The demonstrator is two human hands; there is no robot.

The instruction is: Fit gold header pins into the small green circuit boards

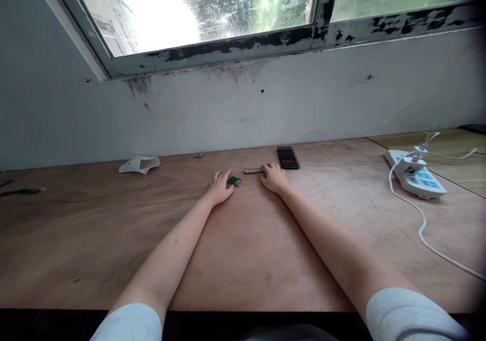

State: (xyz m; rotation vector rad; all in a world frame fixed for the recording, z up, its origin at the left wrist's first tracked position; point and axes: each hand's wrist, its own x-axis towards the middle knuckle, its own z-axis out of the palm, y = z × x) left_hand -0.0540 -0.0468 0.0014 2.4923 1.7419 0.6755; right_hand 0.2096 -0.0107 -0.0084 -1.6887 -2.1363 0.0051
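Note:
My left hand rests on the table, its thumb and fingers closed about the left end of a small green rectangular piece with a pale edge. A short row of small pale pieces with dark gaps lies just beyond it; their kind is too small to make out. At the row's right end lies my right hand, palm down, fingers slightly apart and touching the last pieces. A black flat item, partly pixelated, sits just behind the right hand.
A crumpled white wrapper and a small greenish piece lie near the wall. On the right stands a white power strip with plugs, and its white cable trails forward. Dark cord ends lie at far left.

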